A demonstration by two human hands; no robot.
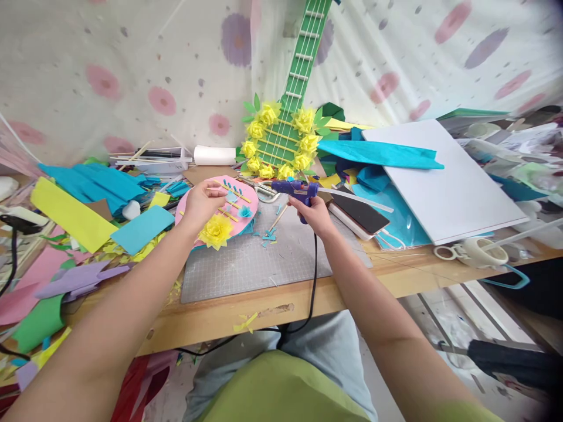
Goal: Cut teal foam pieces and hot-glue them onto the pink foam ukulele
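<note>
A purple glue gun (294,189) is gripped in my right hand (313,212), its nozzle pointing left toward a pink oval piece (243,189). My left hand (203,204) is over the left part of that piece, fingertips pinched near a small light-blue bit (231,197). On the pink piece are yellow strips, small blue pieces, a yellow paper flower (215,231) and a small blue flower (244,211). A white glue stick (356,198) sticks out of the gun's rear. Below lies a grey cutting mat (264,264).
A green paper guitar (299,76) ringed with yellow flowers leans at the back. White board (444,181), blue crepe paper (382,153) and a black-topped box (358,211) lie right. Coloured paper scraps (73,214) cover the left. The gun's black cord (314,281) crosses the table edge.
</note>
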